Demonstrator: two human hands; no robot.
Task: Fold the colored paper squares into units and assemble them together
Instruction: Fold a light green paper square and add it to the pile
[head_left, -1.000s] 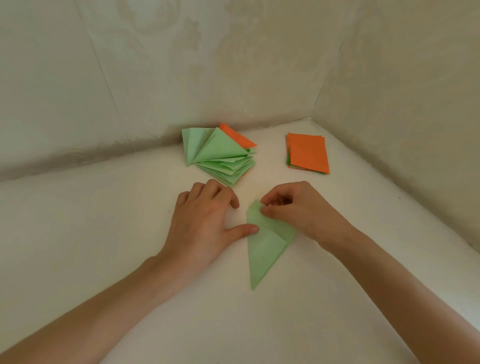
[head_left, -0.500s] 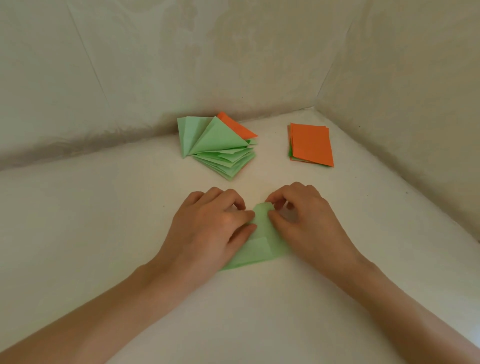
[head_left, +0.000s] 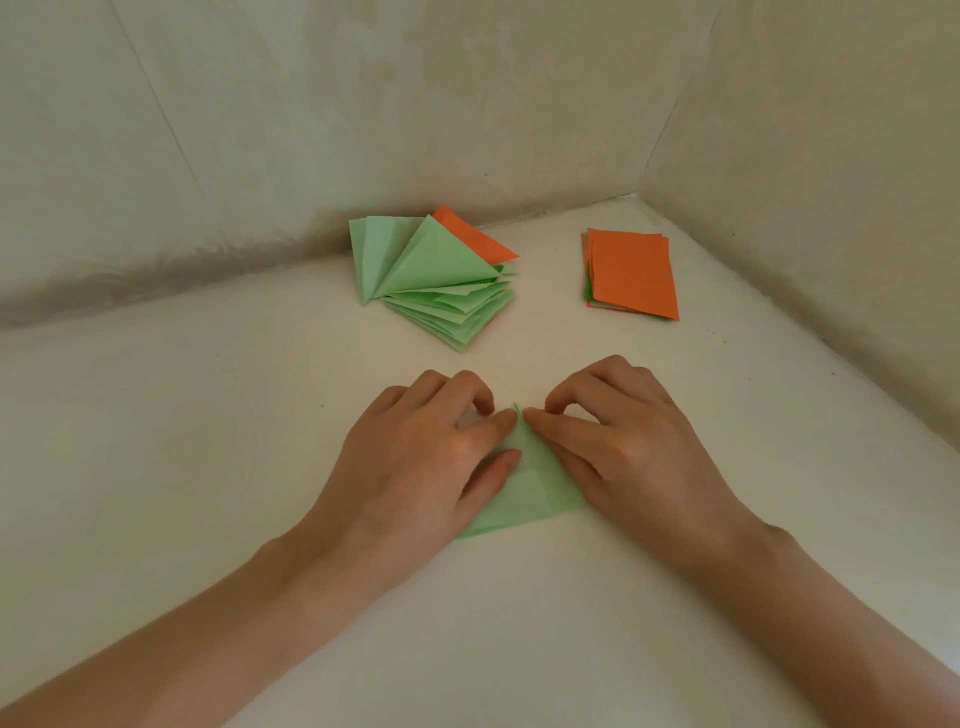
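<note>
Head view, the only one.

Both forearms reached in from the lower corners and met near the middle of a pale, off-white surface (head_left: 208, 441) set into a corner of mottled, cream-coloured walls (head_left: 363, 104).

A partly folded green paper (head_left: 524, 499) lay flat on the surface between the two hands. Its lower edge was exposed, running from under the left palm up toward the right wrist. A smaller folded flap showed on its middle. Its far tip stood up slightly, caught between the two forefingers.

The left hand (head_left: 415, 457) lay knuckles up over the left part of the sheet. Its forefinger reached to the raised tip and its thumb lay across the paper just below, the two gripping the fold. The other fingers were curled down onto the surface.

The right hand (head_left: 623, 447) mirrored it over the right part. Forefinger and thumb closed on the same tip from the other side, and the remaining fingers arched behind.

The two forefinger tips were almost touching, with only the paper's point between them.

Beyond the hands, near the back wall, sat a pile of folded units (head_left: 441, 280). It was mostly green and fanned out, with one orange piece showing at its far side.

To its right, well apart, was a flat stack of paper squares (head_left: 631, 270), orange on top with green edges peeking out at the left.
</note>
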